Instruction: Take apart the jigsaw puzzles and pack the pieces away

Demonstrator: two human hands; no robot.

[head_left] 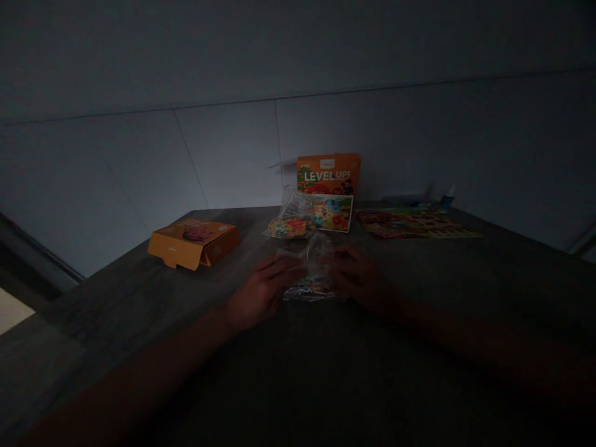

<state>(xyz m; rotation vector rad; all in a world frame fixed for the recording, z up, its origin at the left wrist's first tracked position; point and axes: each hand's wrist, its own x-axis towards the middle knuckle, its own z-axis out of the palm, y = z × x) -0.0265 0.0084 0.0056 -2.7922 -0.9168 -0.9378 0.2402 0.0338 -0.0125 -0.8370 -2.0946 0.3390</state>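
A clear plastic bag [313,282] lies on the dark grey table in front of me, with small pieces inside that are too dim to name. My left hand [263,290] grips its left side, fingers bent toward the middle. On the other side my right hand [363,276] has its fingers closed on the bag's right part, somewhat blurred. Just behind is a second clear bag [288,226] holding colourful printed pieces. It partly covers a picture card [333,213] that leans against an upright orange box [328,174] marked "LEVEL UP!".
At the left lies an orange carton [198,239] with its front flap out. A printed picture sheet [414,223] lies flat at the back right, near a small bottle [447,197]. Behind the table [288,379] rises a pale panelled wall [233,149]. The light is dim.
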